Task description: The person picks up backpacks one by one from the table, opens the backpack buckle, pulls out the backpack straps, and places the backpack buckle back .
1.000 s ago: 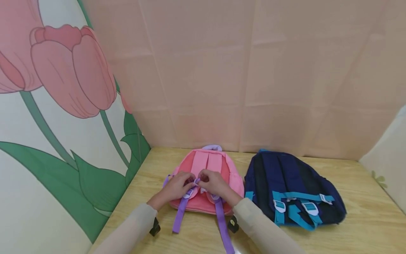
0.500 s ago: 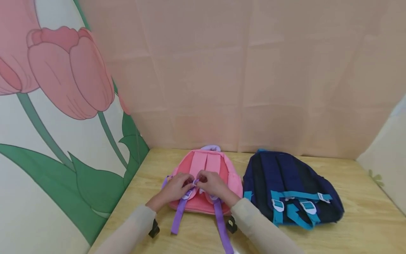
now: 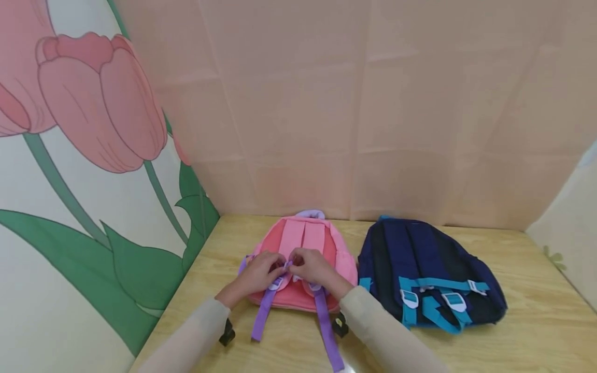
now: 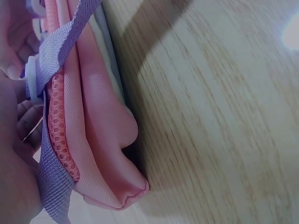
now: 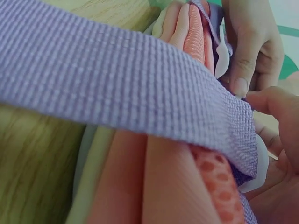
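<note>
A pink backpack [image 3: 293,235] lies on the table with its strap side up and its purple top handle at the back. Over its middle, the left hand [image 3: 258,270] and the right hand [image 3: 316,267] meet, fingertips nearly touching. Between them they pinch a small purple strap [image 3: 287,264]; its joining point is mostly hidden by the fingers. White buckles [image 4: 32,77] sit on the shoulder straps below the hands. Loose purple webbing [image 3: 264,316] hangs toward the front on both sides. In the right wrist view one webbing band [image 5: 117,74] crosses close to the camera.
To the right lies a dark blue backpack [image 3: 429,259] with turquoise straps [image 3: 448,285] and white buckles, close beside the pink one. Behind the wooden table [image 3: 536,290] hangs a beige cloth [image 3: 289,114]. A tulip-patterned panel [image 3: 102,114] stands on the left.
Both hands stay at the same spot on the small purple strap, with only slight finger movement. The head view shifts a little; the backpacks keep their places.
</note>
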`<state>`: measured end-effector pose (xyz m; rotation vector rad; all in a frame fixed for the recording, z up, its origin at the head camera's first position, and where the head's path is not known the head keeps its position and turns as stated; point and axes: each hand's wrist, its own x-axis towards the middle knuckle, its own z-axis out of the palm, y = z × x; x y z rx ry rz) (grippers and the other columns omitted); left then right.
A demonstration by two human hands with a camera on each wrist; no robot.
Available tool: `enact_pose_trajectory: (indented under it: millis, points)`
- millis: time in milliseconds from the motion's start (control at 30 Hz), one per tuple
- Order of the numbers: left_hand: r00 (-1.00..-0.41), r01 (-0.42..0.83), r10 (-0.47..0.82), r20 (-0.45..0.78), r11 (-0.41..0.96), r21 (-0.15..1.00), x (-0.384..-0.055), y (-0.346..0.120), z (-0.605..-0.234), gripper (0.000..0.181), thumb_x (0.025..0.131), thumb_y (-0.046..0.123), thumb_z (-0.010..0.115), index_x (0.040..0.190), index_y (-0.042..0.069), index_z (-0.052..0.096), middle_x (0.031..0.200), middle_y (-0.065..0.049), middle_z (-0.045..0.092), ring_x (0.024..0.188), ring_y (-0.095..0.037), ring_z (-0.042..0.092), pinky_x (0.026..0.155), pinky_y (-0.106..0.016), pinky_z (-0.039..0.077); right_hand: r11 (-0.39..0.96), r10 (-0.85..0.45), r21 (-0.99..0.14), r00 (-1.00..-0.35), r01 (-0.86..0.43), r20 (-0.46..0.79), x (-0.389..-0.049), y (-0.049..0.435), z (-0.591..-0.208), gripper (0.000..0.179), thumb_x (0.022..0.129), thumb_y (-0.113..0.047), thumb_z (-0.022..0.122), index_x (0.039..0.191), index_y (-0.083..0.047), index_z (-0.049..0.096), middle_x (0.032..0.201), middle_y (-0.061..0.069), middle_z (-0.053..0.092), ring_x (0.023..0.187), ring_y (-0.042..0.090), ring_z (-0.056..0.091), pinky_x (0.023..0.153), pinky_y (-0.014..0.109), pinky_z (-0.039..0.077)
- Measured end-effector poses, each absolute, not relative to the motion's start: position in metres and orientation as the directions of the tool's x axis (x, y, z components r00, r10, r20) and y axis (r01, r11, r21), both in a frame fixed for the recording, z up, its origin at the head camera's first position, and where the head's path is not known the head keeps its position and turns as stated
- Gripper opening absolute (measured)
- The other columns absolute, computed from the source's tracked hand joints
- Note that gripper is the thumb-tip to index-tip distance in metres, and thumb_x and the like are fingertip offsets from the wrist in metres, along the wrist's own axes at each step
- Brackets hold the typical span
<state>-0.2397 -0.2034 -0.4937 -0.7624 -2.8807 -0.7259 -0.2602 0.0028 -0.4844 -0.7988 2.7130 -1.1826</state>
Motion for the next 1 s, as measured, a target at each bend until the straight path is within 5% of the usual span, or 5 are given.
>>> enact_pose_trajectory:
  millis: [1000]
  points:
    - [-0.882, 0.467, 0.441, 0.167, 0.768, 0.438, -0.2417, -0.2047, -0.4945, 0.016, 0.102, 0.026, 0.063, 0.115, 0.017, 0.065, 0.101, 0.008, 0.061, 0.096, -0.009, 0.055, 0.084, -0.031, 0.048, 0.562, -0.495, -0.692, -0.855, -0.453, 0.158, -0.2585, 0.0043, -0.4811, 0.011, 0.089, -0.015, 0.074, 0.099, -0.014, 0.069, 0.089, 0.000, 0.070, 0.081, 0.013, 0.062, 0.074, 0.032, 0.053]
